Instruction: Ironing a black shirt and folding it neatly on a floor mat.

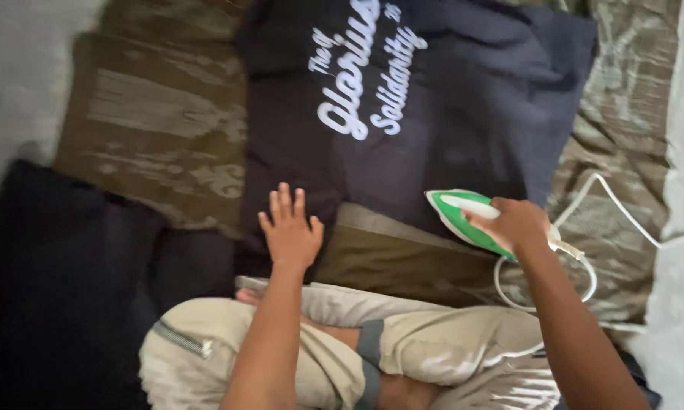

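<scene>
Person sits cross-legged on the floor, beige cargo shorts (402, 342) nearest the camera, knees just short of the work area. Left hand (290, 228) is flat, fingers spread, pressing down the near edge of a dark navy T-shirt (448, 129) to hold it taut. Right hand (518, 222) is wrapped closed around the handle of a green-and-white clothes iron (463, 216), which sits at the shirt's near-right edge, sole down, nose pointing left toward the left hand. Shirt lies spread on an olive patterned blanket (152, 129) that serves as the ironing pad; white lettering faces up in the shirt's middle. Progress, my read: early to mid. The iron is only at the hem, the printed centre looks fairly flat, but the far-right part shows folds and bunching, so that area and the upper body look left to do. White power cord (608, 190) loops just right of the iron and trails off to the right edge; the loop lies near the right forearm and could snag on a stroke. A second dark cloth (61, 288) lies at left, touching the blanket edge, apart from the shirt. Pale floor (15, 76) shows beyond both sides of the blanket.
</scene>
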